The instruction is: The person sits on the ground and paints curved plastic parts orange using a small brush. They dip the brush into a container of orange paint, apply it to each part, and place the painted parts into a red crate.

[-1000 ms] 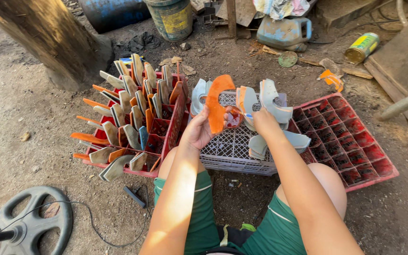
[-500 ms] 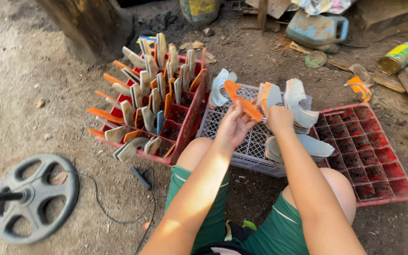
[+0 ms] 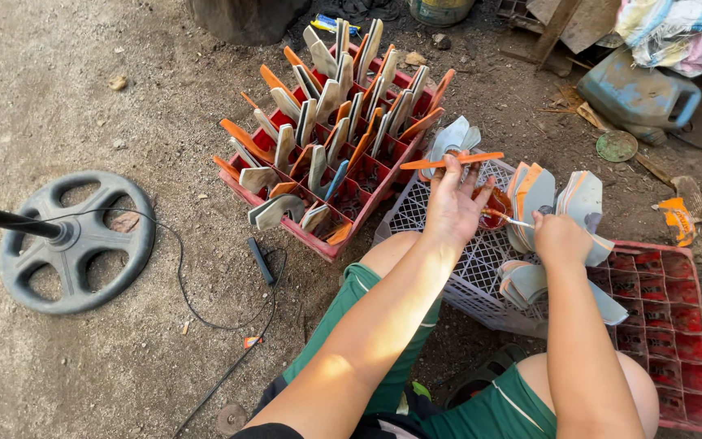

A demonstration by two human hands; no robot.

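My left hand pinches the orange sole piece flat, my right hand clamps a small brush; glue may drip onto the grey crate.

Sunlit bare dirt ground

A flat orange sole-shaped piece lies level, seen edge-on, on the fingertips of the left hand, above a white plastic lattice crate. The right hand pinches a thin brush with a pale handle, and its tip reaches into a small container of orange-red glue on the crate. Grey and orange cut pieces stand in a bundle just beside the right hand.
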